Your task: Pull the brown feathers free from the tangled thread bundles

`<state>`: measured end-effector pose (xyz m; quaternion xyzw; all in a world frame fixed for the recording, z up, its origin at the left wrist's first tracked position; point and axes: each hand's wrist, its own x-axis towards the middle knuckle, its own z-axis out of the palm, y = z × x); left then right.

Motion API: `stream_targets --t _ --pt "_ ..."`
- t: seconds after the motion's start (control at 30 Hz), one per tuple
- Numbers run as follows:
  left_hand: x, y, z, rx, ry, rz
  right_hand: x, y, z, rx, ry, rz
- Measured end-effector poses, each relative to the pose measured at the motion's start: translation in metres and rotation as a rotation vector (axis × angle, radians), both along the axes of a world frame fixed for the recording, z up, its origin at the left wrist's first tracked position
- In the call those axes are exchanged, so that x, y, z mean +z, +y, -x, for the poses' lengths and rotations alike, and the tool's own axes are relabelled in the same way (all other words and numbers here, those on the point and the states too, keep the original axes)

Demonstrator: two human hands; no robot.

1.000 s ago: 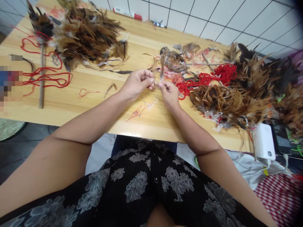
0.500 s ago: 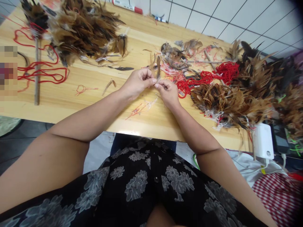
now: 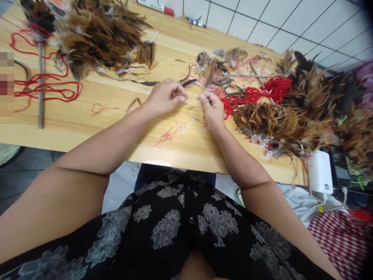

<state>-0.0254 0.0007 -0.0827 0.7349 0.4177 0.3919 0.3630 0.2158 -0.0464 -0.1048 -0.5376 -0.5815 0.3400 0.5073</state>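
Small feather [image 3: 208, 81] left of red cord [image 3: 278, 90]

The right hand [image 3: 213, 108] pinches the feather between thumb and finger. The left hand [image 3: 165, 98], farther left of the cord, is half curled; I cannot tell whether it holds something.

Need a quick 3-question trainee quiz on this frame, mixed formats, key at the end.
1. Multiple choice: what does the right hand pinch?
A) scissors
B) brown feathers
C) a wooden stick

2. True or false: the left hand and the right hand are apart, not touching.

3. Fill in: the white marker at the table's far edge, by the tiled wall, has a ____ cap end.

Key: 1. B; 2. True; 3. red.
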Motion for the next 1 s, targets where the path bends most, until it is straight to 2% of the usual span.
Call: stream_targets --t 0.2,0.43,0.57,0.7,0.77,0.87,1.0 --pt "0.002 -0.013 -0.017 -0.095 0.201 -0.188 0.003 0.000 -0.005 -0.036 0.007 -0.001" --pt "0.009 -0.022 -0.048 -0.084 0.421 -0.196 -0.005 0.008 -0.006 -0.045 -0.005 -0.079" --pt "0.003 -0.017 -0.057 -0.115 0.411 -0.213 -0.006 0.011 -0.009 -0.042 -0.021 -0.114" --pt "0.002 0.000 -0.048 -0.068 0.305 -0.189 -0.005 0.012 -0.016 -0.136 0.000 -0.119" --pt "0.009 0.009 -0.039 -0.050 0.296 -0.181 -0.004 0.012 -0.017 -0.182 -0.015 -0.132" --pt "0.029 0.016 -0.028 -0.040 0.371 -0.213 -0.003 0.011 -0.017 -0.202 -0.097 -0.157" --pt "0.057 0.009 -0.022 -0.021 0.555 -0.293 -0.005 0.009 -0.016 -0.159 -0.219 -0.177"
